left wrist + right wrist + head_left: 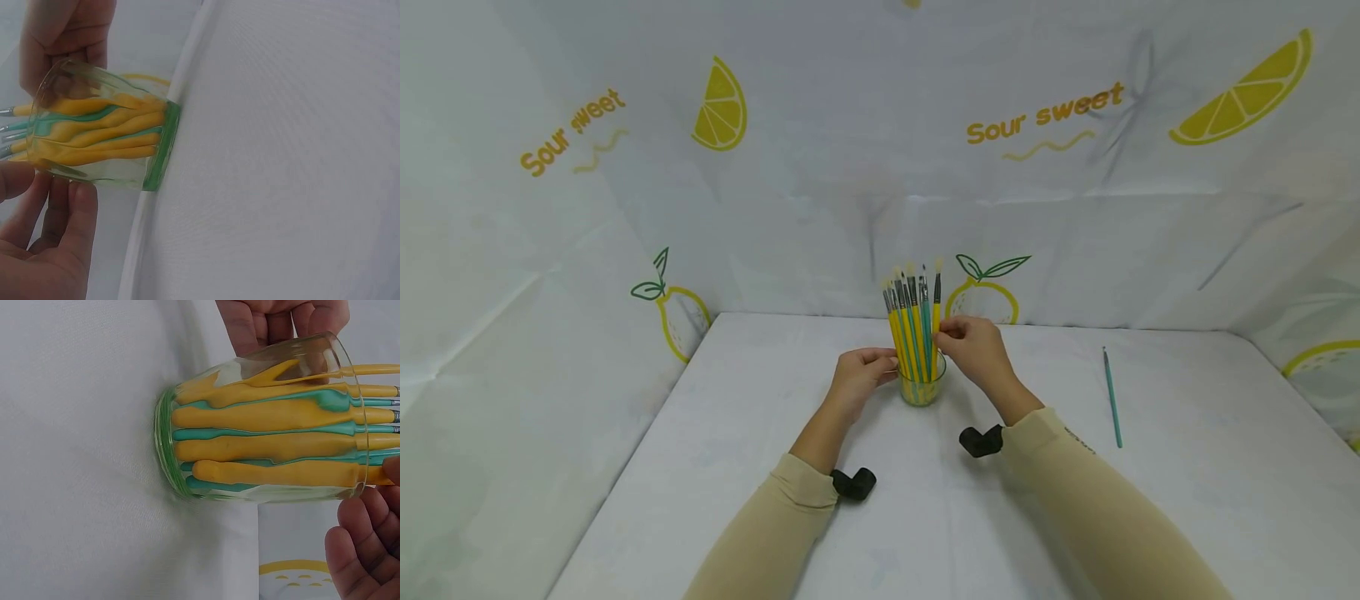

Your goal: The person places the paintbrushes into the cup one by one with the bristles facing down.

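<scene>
A clear glass [922, 402] with a greenish base stands upright on the table, holding several paintbrushes [913, 321], bristles up, with yellow and teal handles. At its left side my left hand [859, 377] holds the glass near the rim, fingertips against the wall and thumb at the rim. My right hand [976, 348] pinches a yellow paintbrush [937, 310] at the glass's right edge. In the right wrist view this brush's thick handle end [269, 473] lies inside the glass. Farther right, a single teal paintbrush [1112, 400] lies on the table.
The white-covered table [715, 500] meets a hanging white cloth [820, 225] with lemon prints just behind the glass. A black device [853, 484] sits at the left wrist and another black device [981, 442] at the right wrist.
</scene>
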### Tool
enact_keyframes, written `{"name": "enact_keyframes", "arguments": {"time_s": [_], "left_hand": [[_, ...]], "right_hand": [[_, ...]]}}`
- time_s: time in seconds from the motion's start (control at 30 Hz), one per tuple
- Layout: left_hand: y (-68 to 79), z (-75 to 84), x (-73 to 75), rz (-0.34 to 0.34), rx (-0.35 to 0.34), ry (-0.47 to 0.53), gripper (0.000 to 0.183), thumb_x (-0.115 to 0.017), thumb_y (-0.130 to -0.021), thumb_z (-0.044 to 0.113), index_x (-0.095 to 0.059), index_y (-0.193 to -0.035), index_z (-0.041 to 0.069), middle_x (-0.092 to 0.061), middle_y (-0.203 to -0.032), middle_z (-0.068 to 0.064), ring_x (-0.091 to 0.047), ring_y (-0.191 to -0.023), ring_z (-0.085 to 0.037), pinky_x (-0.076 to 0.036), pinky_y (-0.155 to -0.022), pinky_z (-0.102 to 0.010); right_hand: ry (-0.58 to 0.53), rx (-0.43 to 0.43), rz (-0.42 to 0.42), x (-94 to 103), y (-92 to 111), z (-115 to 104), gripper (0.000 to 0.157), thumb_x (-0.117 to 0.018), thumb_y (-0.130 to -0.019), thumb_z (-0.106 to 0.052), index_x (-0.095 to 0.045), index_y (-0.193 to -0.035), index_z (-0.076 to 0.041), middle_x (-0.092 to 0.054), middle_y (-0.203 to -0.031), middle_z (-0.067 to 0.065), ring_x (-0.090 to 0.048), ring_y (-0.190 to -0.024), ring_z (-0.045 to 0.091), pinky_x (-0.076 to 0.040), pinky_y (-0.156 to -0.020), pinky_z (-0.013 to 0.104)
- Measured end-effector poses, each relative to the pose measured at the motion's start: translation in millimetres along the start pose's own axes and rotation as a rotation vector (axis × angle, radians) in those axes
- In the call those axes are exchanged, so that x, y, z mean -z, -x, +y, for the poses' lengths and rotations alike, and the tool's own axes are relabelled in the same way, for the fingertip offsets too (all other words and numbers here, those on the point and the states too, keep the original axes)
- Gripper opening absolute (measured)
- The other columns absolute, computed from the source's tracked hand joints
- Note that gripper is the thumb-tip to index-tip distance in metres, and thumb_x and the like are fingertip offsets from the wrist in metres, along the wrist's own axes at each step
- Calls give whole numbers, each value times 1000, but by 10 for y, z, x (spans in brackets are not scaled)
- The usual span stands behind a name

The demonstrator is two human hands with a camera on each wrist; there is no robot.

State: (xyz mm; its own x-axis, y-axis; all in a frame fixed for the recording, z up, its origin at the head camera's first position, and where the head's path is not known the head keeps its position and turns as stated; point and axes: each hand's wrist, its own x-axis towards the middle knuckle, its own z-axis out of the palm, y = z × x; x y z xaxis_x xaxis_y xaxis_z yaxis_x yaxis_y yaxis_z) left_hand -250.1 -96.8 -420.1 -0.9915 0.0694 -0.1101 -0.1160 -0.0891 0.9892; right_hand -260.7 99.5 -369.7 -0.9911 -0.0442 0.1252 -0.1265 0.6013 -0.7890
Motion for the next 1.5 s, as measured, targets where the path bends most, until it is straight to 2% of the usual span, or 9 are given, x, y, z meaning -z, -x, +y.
{"name": "enact_keyframes", "arguments": {"time_s": [0.4, 1.13, 1.33, 1.5], "left_hand": [[10, -12, 2, -1, -8, 12, 22, -63, -90, 5, -71, -107, -7, -70, -111, -16, -70, -93, -17, -60, -88, -34], [20, -3, -3, 1, -20, 4, 22, -63, -90, 5, -71, -107, -8, -71, -108, -16, -71, -91, -18, -60, -87, -34], [18, 2, -9, 5, -15, 7, 22, -63, -90, 5, -71, -107, -7, -71, -109, -16, -71, -91, -17, -60, -88, -35], [14, 11, -15, 10, -8, 13, 22, -63, -90, 5, -71, -107, -7, -71, -109, -16, -70, -91, -17, -59, -89, -36]], "right_hand": [[9, -10, -26, -18, -13, 50, 29, -63, -93, -31, -71, -109, -8, -72, -99, 8, -66, -86, 21, -59, -73, 33], [7, -33, -44, -3, -1, 52, 34, -62, -94, -35, -70, -114, -9, -72, -105, 8, -67, -90, 20, -60, -77, 33], [30, -45, -44, 102, 5, 71, 36, -62, -94, -40, -70, -116, -12, -72, -105, 7, -66, -88, 21, -59, -75, 33], [21, -68, -29, 313, 0, 158, 39, -58, -96, -42, -69, -118, -11, -71, -106, 11, -66, -92, 25, -58, -76, 34]]}}
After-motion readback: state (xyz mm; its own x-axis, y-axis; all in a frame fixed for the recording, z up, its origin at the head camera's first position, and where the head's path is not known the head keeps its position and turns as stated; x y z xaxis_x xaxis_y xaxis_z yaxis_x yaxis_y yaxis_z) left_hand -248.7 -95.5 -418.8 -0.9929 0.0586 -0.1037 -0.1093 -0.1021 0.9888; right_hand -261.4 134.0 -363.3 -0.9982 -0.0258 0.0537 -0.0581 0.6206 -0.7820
